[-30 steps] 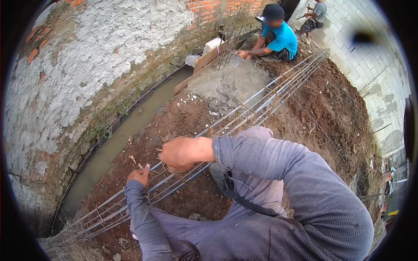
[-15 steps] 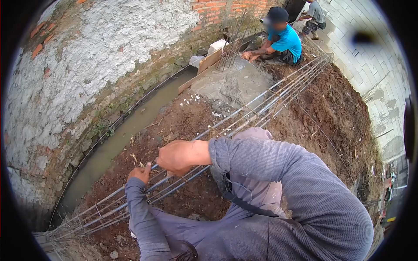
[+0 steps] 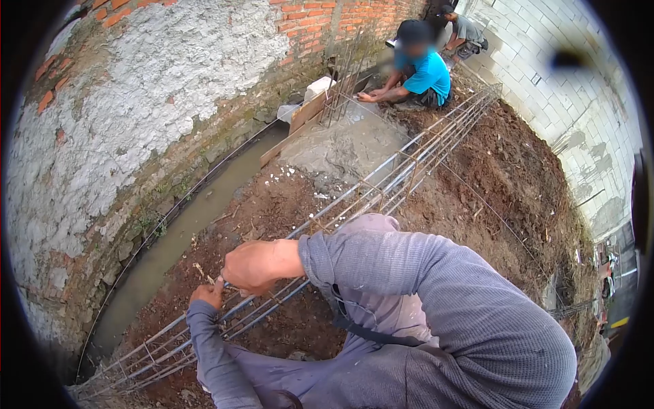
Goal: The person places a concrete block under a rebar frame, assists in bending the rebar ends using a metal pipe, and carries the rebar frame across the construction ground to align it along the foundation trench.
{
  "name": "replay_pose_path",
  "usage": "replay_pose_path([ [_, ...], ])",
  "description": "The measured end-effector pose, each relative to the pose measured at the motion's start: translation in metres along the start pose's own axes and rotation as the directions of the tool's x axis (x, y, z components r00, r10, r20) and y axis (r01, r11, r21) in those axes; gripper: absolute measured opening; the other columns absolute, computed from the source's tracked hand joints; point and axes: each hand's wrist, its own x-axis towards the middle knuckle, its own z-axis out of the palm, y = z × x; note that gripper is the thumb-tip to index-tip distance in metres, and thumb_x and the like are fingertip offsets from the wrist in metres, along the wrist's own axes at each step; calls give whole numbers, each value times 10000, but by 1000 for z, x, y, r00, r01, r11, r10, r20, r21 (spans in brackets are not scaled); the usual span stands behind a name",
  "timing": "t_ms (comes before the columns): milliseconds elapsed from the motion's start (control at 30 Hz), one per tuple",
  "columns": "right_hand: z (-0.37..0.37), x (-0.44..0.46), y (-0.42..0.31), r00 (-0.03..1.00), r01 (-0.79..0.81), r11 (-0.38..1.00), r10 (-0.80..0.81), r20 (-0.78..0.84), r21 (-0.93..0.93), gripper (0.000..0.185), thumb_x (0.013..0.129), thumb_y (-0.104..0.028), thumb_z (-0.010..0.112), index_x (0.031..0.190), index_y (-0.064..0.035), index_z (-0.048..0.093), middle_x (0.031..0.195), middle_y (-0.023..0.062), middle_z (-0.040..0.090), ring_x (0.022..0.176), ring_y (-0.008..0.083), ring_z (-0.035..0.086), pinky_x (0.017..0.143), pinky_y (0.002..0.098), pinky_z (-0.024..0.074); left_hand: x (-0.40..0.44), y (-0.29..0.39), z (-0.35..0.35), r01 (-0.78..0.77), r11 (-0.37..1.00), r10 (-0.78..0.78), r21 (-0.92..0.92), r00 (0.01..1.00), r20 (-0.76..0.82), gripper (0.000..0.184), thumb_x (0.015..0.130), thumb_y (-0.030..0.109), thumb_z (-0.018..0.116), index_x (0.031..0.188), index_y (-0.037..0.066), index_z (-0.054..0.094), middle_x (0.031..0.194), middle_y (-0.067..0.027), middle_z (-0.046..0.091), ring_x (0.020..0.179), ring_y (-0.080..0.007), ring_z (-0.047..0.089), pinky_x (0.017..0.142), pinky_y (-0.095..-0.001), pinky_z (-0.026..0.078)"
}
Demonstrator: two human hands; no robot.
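A long rebar cage [image 3: 382, 183] of thin steel bars and stirrups runs diagonally from lower left to upper right, in front of my legs. My left hand [image 3: 208, 294] is at the cage's upper bars, fingers closed round a bar, thumb up. Just above and right of it, my right hand [image 3: 253, 266] is a fist, back of the hand toward me, over the same bars. Whatever the right fingers hold is hidden beneath the hand. The two hands nearly touch.
A murky water channel [image 3: 197, 228] runs along the rough plastered wall [image 3: 150, 102]. Beyond the cage are wet concrete [image 3: 361, 146], upright rebar [image 3: 344, 85] and a board [image 3: 308, 111]. A co-worker in a blue shirt [image 3: 429, 73] squats there; another person [image 3: 466, 34] is farther back.
The view has shifted, so the scene sits farther left. My hands stay at the same part of the cage, now closer together. The farther person's head has come into view.
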Motion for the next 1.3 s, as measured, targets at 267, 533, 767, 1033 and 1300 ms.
replay_pose_path([
  [267,5,7,0,1000,-22,1000,22,-12,13,279,738,-243,725,799,27,690,777,211,679,776,383,670,689,441,543,-1,-2,1,-32,999,32,-20,999,-19,610,860,604,480,807,47,724,816,-256,650,847,-414,648,789,-459,494],
  [533,7,6,2,999,28,1000,-28,-39,-6,288,722,-248,741,805,24,690,789,208,683,790,384,669,715,443,542,-1,1,-1,22,1000,-22,13,1000,12,670,851,664,455,813,56,735,848,-248,664,897,-409,648,820,-456,498],
  [767,7,8,0,1000,-30,999,30,5,-19,242,704,-188,692,819,24,704,830,200,692,822,363,673,721,440,536,-4,3,-3,-25,1000,25,-9,1000,8,682,851,675,447,828,58,737,848,-221,679,896,-397,651,826,-448,498],
  [1033,12,15,0,998,-55,998,57,42,-37,261,711,-207,694,842,19,708,845,193,694,833,355,673,733,436,535,-6,6,-4,-21,999,22,34,1000,-18,677,857,677,430,847,76,741,877,-217,681,934,-403,642,849,-455,492],
  [1300,10,12,-6,996,-35,997,40,83,-66,308,774,-280,712,857,17,696,842,198,692,840,376,673,722,449,548,-1,1,-2,-18,999,17,51,1000,22,645,874,645,427,917,78,732,933,-243,665,961,-417,628,875,-463,483],
])
